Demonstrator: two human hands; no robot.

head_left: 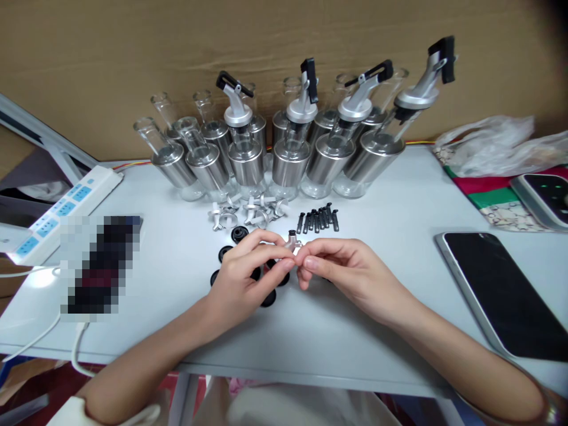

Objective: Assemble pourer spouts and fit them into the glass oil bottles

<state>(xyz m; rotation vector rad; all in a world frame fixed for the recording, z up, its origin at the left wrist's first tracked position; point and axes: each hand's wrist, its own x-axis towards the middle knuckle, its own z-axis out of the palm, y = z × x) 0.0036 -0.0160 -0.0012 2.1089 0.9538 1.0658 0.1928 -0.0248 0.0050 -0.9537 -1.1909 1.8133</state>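
Observation:
My left hand [244, 269] is closed in a pinch on a small silver pourer spout [291, 241] with a black tip. Thumb and fingers of my right hand [348, 266] are pressed together against the side of that spout; whatever lies between them is too small to make out. The fingertips of both hands meet. Under and beside my left hand lie several round black stoppers [239, 234], some partly hidden. Just beyond the hands are a pile of loose silver spouts [252, 212] and a group of small black levers [318, 219].
Glass and metal bottles [290, 163] stand in rows along the cardboard backing, several topped with pourers [355, 106]. A power strip [66, 210] and a blurred-out device [104, 263] lie left. At right are a phone-like device [506, 293] and a plastic bag [492, 142].

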